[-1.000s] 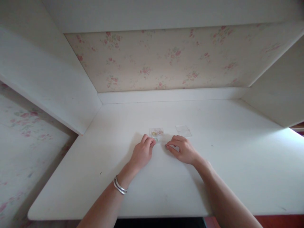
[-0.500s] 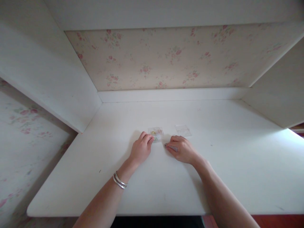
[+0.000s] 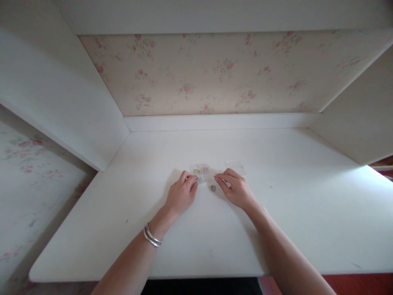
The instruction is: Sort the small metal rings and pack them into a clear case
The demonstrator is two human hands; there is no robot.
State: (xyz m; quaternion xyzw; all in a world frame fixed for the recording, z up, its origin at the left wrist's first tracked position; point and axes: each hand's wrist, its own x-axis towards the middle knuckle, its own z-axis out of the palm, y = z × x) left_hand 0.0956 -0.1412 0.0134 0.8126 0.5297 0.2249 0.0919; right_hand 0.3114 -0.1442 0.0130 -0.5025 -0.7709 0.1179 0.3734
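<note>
A small clear plastic box point(image 3: 201, 169) with several tiny coloured pieces inside sits in the middle of the white desk point(image 3: 276, 213). My left hand point(image 3: 181, 194) rests on the desk with its fingertips against the box's near left corner. My right hand point(image 3: 235, 189) hovers just right of the box, fingers pinched together near its right edge; whether they grip anything is too small to tell. A small dark round piece point(image 3: 213, 188) lies on the desk between my hands. The clear lid point(image 3: 236, 167) lies flat behind my right hand.
The desk sits in a white alcove with a flowered back wall point(image 3: 215, 73), a slanted panel point(image 3: 55, 94) at the left and another point(image 3: 362, 119) at the right. A silver bracelet point(image 3: 150, 237) is on my left wrist.
My right hand lifted off the small dark piece and moved up toward the box, leaving the piece uncovered on the desk. My left hand stayed at the box.
</note>
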